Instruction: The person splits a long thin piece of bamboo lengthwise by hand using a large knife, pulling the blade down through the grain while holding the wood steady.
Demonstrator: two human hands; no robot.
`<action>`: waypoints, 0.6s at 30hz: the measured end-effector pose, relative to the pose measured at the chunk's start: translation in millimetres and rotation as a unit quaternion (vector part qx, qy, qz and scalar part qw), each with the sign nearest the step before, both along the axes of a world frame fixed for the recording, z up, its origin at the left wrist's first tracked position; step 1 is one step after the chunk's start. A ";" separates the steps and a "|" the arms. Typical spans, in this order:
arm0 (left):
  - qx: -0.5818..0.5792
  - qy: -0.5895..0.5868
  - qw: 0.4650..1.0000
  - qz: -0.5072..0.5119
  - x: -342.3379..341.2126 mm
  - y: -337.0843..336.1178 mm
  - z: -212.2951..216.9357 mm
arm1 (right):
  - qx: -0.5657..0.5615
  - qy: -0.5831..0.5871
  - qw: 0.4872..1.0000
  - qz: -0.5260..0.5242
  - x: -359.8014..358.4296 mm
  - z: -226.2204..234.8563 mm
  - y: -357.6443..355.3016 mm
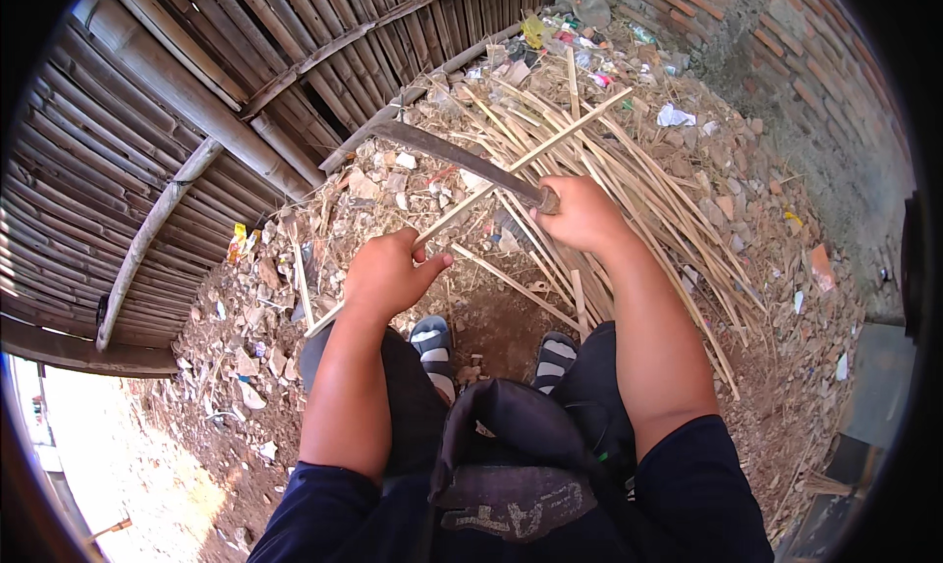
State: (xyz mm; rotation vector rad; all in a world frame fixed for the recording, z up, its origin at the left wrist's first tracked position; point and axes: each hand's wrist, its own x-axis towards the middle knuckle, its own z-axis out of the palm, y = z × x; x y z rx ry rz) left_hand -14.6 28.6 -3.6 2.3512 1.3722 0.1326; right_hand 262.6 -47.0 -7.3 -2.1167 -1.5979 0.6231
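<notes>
My right hand (582, 214) is closed round the handle of a machete (462, 157), whose long dark blade reaches out to the left. In my left hand (388, 271) is a long pale bamboo strip (565, 136), gripped near its lower part and slanting up to the right. The blade lies across the strip between my two hands; whether they touch I cannot tell. The strip's lower end runs behind my left wrist towards my knee. Beyond my right hand a loose pile of bamboo strips (653, 231) lies on the ground.
A bamboo slat wall (157, 150) rises on the left and a brick wall (815, 101) on the right. Rubble and litter (368, 175) cover the ground, with a white scrap (675, 116) farther back. My sandalled feet (432, 345) stand just below my hands.
</notes>
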 end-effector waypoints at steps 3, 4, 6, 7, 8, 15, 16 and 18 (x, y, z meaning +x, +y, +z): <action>0.003 0.001 1.000 -0.006 7.9 -2.9 -1.1 | 0.001 0.009 1.000 0.013 -17.9 0.0 0.1; 0.003 0.002 1.000 -0.008 8.8 -4.4 -0.2 | 0.003 -0.013 0.999 0.042 -29.6 4.0 -0.1; -0.007 -0.013 1.000 -0.011 4.5 -3.6 -4.6 | 0.011 -0.065 0.994 0.090 -32.1 -0.2 1.8; -0.016 -0.031 0.999 -0.015 0.9 -2.9 -5.2 | 0.011 -0.063 0.994 0.089 -22.6 -1.6 2.8; -0.068 -0.033 0.997 0.014 -4.7 0.7 -7.1 | -0.019 0.011 0.999 0.037 -7.0 -3.5 4.7; -0.053 -0.001 0.998 0.036 1.7 0.1 -4.1 | -0.021 -0.002 1.000 -0.003 -9.6 -6.7 -0.7; -0.021 -0.006 1.000 0.023 1.4 -1.0 -8.5 | -0.026 -0.014 0.999 0.035 -21.4 -2.4 0.1; -0.016 -0.009 1.000 0.022 0.8 -2.9 -10.7 | -0.031 -0.025 0.996 0.075 -28.4 1.7 0.6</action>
